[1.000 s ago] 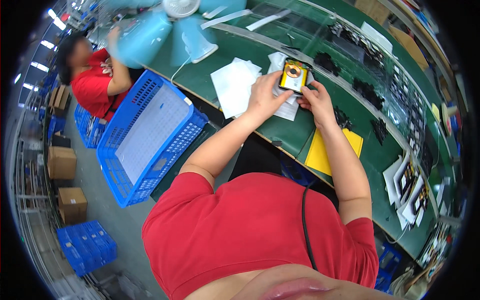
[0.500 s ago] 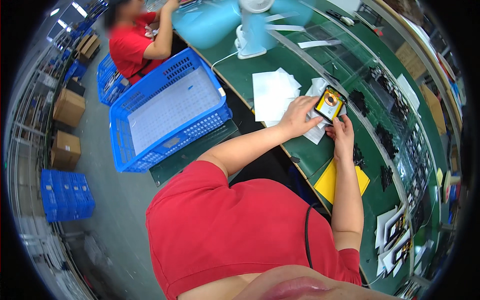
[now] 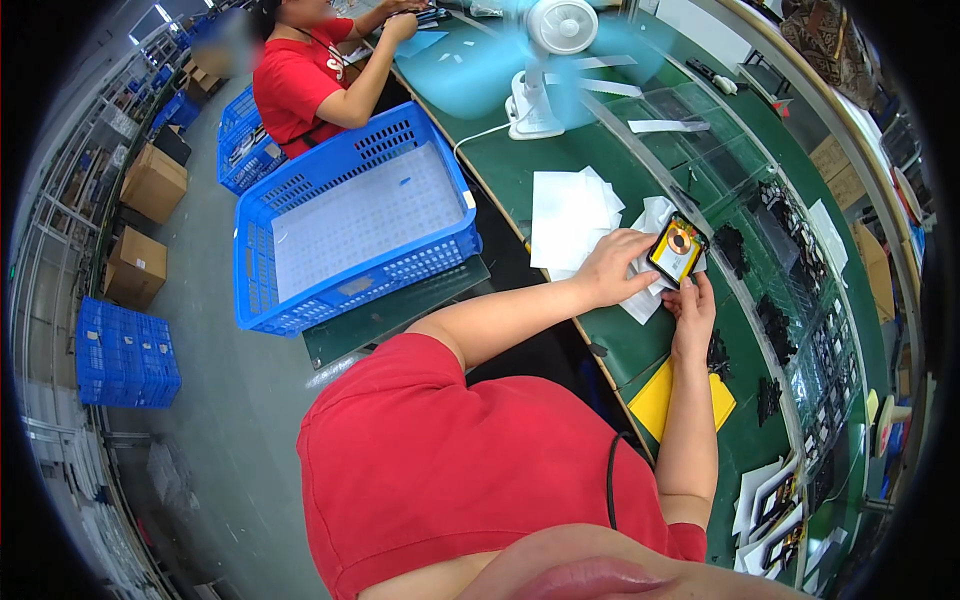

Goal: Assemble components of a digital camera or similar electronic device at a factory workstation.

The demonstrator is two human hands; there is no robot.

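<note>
Both hands are around a small black-framed electronic device (image 3: pixel 677 249) with a round copper coil and yellow and white parts inside. My left hand (image 3: pixel 612 267) grips its left edge, fingers along the upper side and thumb at the lower corner. With curled fingers, my right hand (image 3: pixel 692 312) pinches the near lower edge. The device is held tilted over crumpled white paper (image 3: pixel 640 302), which partly shows beneath the hands. Flat white sheets (image 3: pixel 570 222) lie beside my left hand. A yellow folder-like sheet (image 3: pixel 655 403) lies partly under my right forearm.
A large blue crate (image 3: pixel 350 292) stands at the left. A light-blue fan (image 3: pixel 545 70) spins on the green table (image 3: pixel 497 165). Black small parts (image 3: pixel 775 325) and a clear panel run along the right. Another person in red (image 3: pixel 305 85) works at the far left.
The whole view has shifted, so the table and crate sit differently in the picture. Both hands stay on the device; my right fingers now sit closer under its lower edge.
</note>
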